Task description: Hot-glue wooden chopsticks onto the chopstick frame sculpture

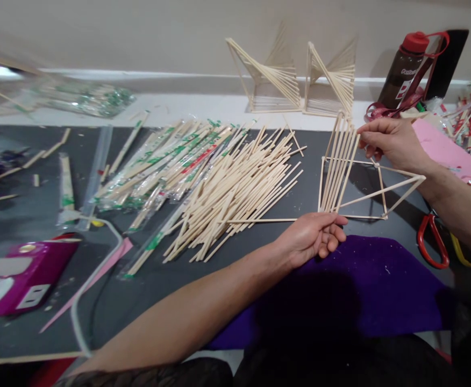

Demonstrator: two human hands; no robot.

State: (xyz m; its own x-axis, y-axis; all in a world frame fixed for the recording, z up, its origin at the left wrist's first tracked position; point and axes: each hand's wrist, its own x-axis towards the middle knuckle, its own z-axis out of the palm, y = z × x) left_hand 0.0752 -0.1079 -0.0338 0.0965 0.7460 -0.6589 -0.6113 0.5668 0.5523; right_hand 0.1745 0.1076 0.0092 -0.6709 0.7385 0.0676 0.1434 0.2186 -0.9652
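A wooden chopstick frame (pixel 382 191) stands on the dark mat, with several slanting chopsticks (pixel 337 166) side by side across its left part. My right hand (pixel 394 141) is at the upper end of the rightmost slanting chopstick, thumb and fingertips pinched on it. Below, my left hand (pixel 314 239) closes round the frame's near lower edge, where the slanting chopsticks end; its fingers curl and partly hide the grip. Just left lies a heap of loose chopsticks (pixel 235 199).
Two chopstick structures (pixel 273 75) stand against the wall. A bottle (pixel 405 70) is at the back right, and scissors (pixel 432 242) lie near my right forearm. Wrapped chopsticks (pixel 166 161), a magenta item (pixel 37 274), a pale cable (pixel 83 290) and purple cloth (pixel 375 290) are around.
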